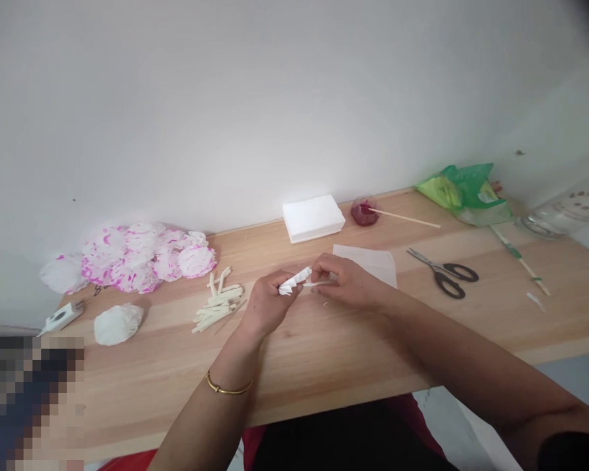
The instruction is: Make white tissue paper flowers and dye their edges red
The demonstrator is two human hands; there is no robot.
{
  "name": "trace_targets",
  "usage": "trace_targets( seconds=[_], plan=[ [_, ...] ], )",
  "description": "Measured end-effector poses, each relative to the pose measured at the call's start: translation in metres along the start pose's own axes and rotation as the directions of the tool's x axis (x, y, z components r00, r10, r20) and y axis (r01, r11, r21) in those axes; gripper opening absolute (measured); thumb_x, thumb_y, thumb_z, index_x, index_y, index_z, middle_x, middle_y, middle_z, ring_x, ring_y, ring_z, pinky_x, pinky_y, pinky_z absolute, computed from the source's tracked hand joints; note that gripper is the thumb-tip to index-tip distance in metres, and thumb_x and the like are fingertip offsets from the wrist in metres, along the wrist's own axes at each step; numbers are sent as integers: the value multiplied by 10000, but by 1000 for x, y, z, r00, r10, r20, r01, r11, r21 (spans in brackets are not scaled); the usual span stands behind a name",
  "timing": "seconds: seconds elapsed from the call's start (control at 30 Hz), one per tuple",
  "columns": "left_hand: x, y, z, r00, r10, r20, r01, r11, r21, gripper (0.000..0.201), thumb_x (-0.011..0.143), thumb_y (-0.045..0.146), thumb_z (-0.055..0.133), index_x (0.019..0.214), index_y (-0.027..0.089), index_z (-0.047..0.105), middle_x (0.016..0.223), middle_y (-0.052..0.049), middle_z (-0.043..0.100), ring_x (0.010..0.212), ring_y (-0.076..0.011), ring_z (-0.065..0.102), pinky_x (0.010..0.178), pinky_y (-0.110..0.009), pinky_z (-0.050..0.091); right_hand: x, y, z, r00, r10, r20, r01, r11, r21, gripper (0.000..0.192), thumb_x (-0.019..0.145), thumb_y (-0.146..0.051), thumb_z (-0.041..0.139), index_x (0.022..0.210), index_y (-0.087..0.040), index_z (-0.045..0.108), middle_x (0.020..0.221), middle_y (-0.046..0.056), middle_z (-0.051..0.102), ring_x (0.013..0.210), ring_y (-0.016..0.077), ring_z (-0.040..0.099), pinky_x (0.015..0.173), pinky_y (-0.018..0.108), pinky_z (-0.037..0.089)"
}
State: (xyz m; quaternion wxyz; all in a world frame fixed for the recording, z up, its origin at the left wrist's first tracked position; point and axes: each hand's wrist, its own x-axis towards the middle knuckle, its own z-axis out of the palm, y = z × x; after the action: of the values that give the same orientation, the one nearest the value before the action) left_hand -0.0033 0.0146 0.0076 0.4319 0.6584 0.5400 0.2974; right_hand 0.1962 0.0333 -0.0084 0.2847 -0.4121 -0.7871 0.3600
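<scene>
Both hands meet over the middle of the pale wooden table (324,353). The left hand (267,302) has its fingers curled shut around the base of a small white pleated tissue-paper bundle (296,280), and the right hand (347,281), just at its 3 o'clock, pinches the free end with fingers nearly closed; the bundle sits between the two, lifted slightly off the table.

Thin tissue like this looks easy to tear, so a pull from the right hand against the left hand's firm hold could rip a pleat, and a loosened grip could let the folds spring open.

At 10 o'clock from the hands lies a loose heap of cream paper strips (219,302), near enough that the left forearm could scatter them. A flat white paper sheet (370,261) lies just beyond the right hand, partly under it, and may crease or slide.

At 1 o'clock a small dish of red dye (364,212) holds a thin wooden stick (406,218); knocking it would probably stain the white tissue stack (313,218) beside it. The black-handled scissors (444,271) lie at 3 o'clock, well apart.
</scene>
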Motion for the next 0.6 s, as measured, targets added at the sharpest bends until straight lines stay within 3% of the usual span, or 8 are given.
trace_targets(
  seconds=[0.1, 0.17, 0.3, 0.47, 0.6],
  plan=[
    [0, 0, 0, 1000, -4, -4, 4, 1000, -16, 208, 770, 316, 598, 845, 156, 708, 772, -21, 653, 719, -149, 561, 657, -240, 398, 0, -1, -1, 991, -11, 130, 10, 1000, 13, 183, 842, -296, 544, 990, -210, 609, 835, 10, 633, 726, 144, 558, 651, 254, 404],
    [0, 0, 0, 1000, -18, -9, 18, 999, -38, 215, 762, 326, 604, 837, 155, 710, 767, -24, 655, 726, -158, 567, 665, -249, 406, 0, -2, -2, 984, -62, 169, 61, 998, 13, 207, 896, -306, 465, 963, -210, 635, 841, 21, 648, 752, 150, 570, 670, 261, 405],
    [0, 2, 0, 999, -29, -21, 27, 998, -59, 237, 743, 351, 624, 853, 162, 717, 791, -26, 669, 751, -173, 581, 673, -258, 415, 2, -3, -2, 990, -89, 113, 95, 994, -50, 228, 893, -318, 475, 795, -188, 635, 766, 33, 632, 727, 158, 552, 654, 270, 399],
    [-1, 3, 1, 998, -56, 26, 56, 998, 0, 269, 760, 394, 605, 807, 151, 709, 725, -4, 632, 675, -144, 539, 614, -234, 381, 2, 0, 1, 994, -88, 63, 89, 996, -22, 149, 850, -292, 541, 796, -193, 639, 850, 43, 632, 811, 169, 563, 729, 290, 421],
    [-2, 4, 1, 994, -98, 47, 99, 995, -9, 294, 761, 414, 594, 817, 145, 698, 659, 11, 577, 633, -129, 495, 581, -224, 341, 0, 0, 4, 996, 38, 80, -47, 993, 111, 104, 805, -297, 595, 803, -194, 612, 917, 30, 662, 844, 173, 594, 754, 300, 433]
  ],
)
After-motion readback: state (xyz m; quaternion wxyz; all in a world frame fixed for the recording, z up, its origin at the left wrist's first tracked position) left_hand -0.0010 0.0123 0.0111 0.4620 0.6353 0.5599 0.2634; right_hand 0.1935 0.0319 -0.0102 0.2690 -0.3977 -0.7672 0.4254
